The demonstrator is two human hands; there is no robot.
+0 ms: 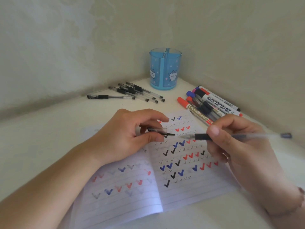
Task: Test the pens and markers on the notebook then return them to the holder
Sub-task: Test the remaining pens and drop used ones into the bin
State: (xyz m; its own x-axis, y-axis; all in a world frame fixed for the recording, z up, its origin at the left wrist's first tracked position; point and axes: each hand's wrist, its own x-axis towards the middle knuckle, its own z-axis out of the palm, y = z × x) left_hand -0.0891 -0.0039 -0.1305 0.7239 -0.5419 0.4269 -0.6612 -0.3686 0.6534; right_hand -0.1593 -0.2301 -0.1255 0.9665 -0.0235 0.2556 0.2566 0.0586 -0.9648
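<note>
Head view of a corner desk [49, 139]. An open lined notebook [165, 179], its pages covered with black, blue and red check marks, lies at the centre of the field. Above it, the left hand [132, 134] pinches a clear pen cap [158, 130] between thumb and curled fingers, its black clip pointing toward 3 o'clock. The right hand [236, 142], at 3 o'clock from the left, grips an uncapped gel pen [214, 137] by its black grip section; the tip points toward 9 o'clock and lies just beside the cap's clip, apart from it, while the barrel's far end extends toward 3 o'clock. At 12 o'clock from the notebook, in the wall corner, stands an upright blue translucent holder [165, 68] with inner dividers; no pens show inside it. At 11 o'clock lies a loose group of capped gel pens [137, 93]. At 1 o'clock lies a cluster of whiteboard markers [211, 103] with red, blue and black caps, overlapping the notebook's far edge.
</note>
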